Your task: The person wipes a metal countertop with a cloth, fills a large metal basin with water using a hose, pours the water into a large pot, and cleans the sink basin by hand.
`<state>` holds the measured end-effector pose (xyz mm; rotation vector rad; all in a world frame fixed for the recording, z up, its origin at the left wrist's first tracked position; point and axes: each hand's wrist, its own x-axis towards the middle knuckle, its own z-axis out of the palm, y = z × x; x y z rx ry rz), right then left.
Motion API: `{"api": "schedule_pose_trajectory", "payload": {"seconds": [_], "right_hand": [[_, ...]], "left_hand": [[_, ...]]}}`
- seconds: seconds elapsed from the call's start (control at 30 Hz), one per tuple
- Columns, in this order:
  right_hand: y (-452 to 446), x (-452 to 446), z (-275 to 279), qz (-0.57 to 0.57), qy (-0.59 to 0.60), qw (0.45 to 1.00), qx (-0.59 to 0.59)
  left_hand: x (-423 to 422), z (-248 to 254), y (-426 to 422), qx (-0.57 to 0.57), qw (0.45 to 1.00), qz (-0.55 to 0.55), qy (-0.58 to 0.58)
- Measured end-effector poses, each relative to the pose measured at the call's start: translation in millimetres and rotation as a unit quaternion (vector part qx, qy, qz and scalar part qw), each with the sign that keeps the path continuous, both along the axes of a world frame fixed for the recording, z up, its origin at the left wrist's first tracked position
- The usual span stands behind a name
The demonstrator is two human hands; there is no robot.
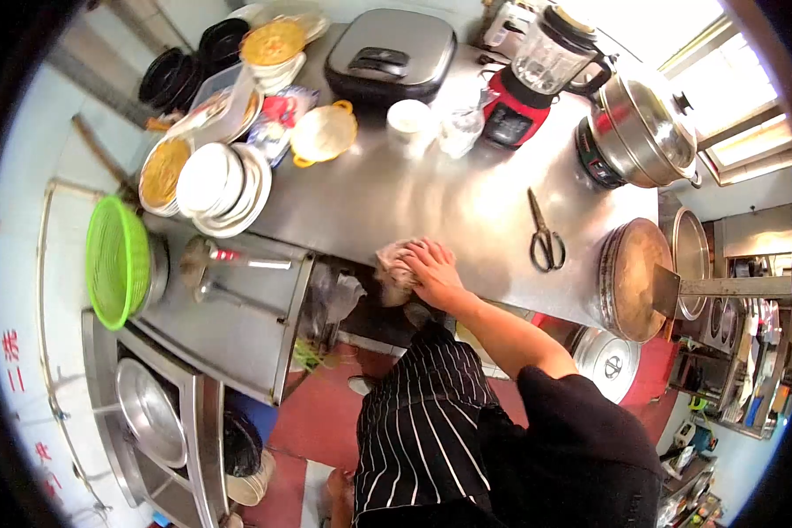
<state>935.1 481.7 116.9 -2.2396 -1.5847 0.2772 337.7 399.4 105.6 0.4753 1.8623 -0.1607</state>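
Note:
My right hand (pixel 433 271) presses a crumpled, pale rag (pixel 394 262) against the near edge of the steel worktop (pixel 343 207), fingers curled over it. Low in the view, beside my striped apron (pixel 422 422), only part of my left hand (pixel 340 486) shows; its fingers are too hidden to read. To the right of the rag, black-handled scissors (pixel 546 242) lie on the steel, apart from my hand.
Along the back stand an electric pan (pixel 392 55), a white cup (pixel 411 123), a red blender (pixel 519 106) and a steamer (pixel 642 128). Stacked plates (pixel 220 189) and a green basket (pixel 117 264) are left. A round chopping board (pixel 635 277) with a cleaver (pixel 666 290) sits right.

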Motion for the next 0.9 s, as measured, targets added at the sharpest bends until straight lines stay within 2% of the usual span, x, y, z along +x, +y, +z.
{"api": "schedule_pose_trajectory", "payload": {"seconds": [0.03, 0.1, 0.17, 0.23, 0.3, 0.4, 0.43, 0.47, 0.53, 0.57, 0.63, 0.67, 0.73, 0.77, 0.83, 0.9], "right_hand": [[-22.3, 17.7, 0.6, -0.042, 0.000, 0.999, 0.024], [-77.6, 56.7, 3.6, -0.121, -0.003, 0.992, 0.035], [-133.1, 91.9, 5.8, -0.177, -0.038, 0.983, 0.026], [-174.1, 128.3, 7.3, -0.240, -0.077, 0.967, 0.034], [-190.8, 141.8, 7.0, -0.349, -0.103, 0.930, 0.042], [-185.5, 160.8, -35.8, -0.389, -0.132, 0.912, -0.020], [-162.7, 157.9, -22.6, -0.392, -0.096, 0.913, -0.058], [-144.3, 159.0, -32.0, -0.364, -0.115, 0.924, -0.011], [-95.2, 149.6, -9.3, -0.367, 0.004, 0.930, -0.006], [-73.4, 146.6, -20.7, -0.379, 0.012, 0.925, 0.005], [-45.8, 146.8, -21.6, -0.334, 0.147, 0.921, 0.136], [-42.8, 153.4, -13.0, -0.340, 0.146, 0.918, 0.142], [-43.1, 168.1, 3.7, -0.390, 0.403, 0.780, 0.277], [-58.7, 173.7, 36.4, -0.383, 0.355, 0.790, 0.322], [-98.1, 186.1, 57.5, -0.367, 0.157, 0.873, 0.280], [-138.7, 176.3, 43.3, -0.395, 0.001, 0.911, 0.122]], "left_hand": [[10.8, -5.9, 3.9, -0.002, 1.000, -0.009, 0.005], [25.7, -32.4, 4.4, 0.080, 0.985, -0.151, 0.008], [43.3, -59.8, 1.9, 0.163, 0.947, -0.277, 0.006], [66.7, -76.9, 10.8, 0.203, 0.919, -0.339, 0.006], [92.1, -54.2, 33.0, 0.216, 0.917, -0.335, 0.010], [143.9, -10.7, 70.9, 0.222, 0.925, -0.308, 0.001], [157.4, -0.6, 78.6, 0.217, 0.928, -0.303, -0.010], [170.6, 8.2, 86.8, 0.206, 0.934, -0.290, -0.025], [193.4, 23.3, 102.3, 0.167, 0.952, -0.242, -0.082], [207.4, 26.5, 107.5, 0.158, 0.965, -0.194, -0.073], [230.1, 33.3, 118.0, 0.157, 0.974, -0.151, -0.069], [234.4, 38.3, 123.6, 0.154, 0.968, -0.186, -0.061], [245.6, 42.5, 130.6, 0.150, 0.962, -0.223, -0.057], [240.6, 34.8, 132.8, 0.162, 0.961, -0.215, -0.067], [232.2, 16.5, 134.4, 0.175, 0.964, -0.187, -0.076], [236.0, 19.4, 131.7, 0.176, 0.965, -0.184, -0.059]]}}
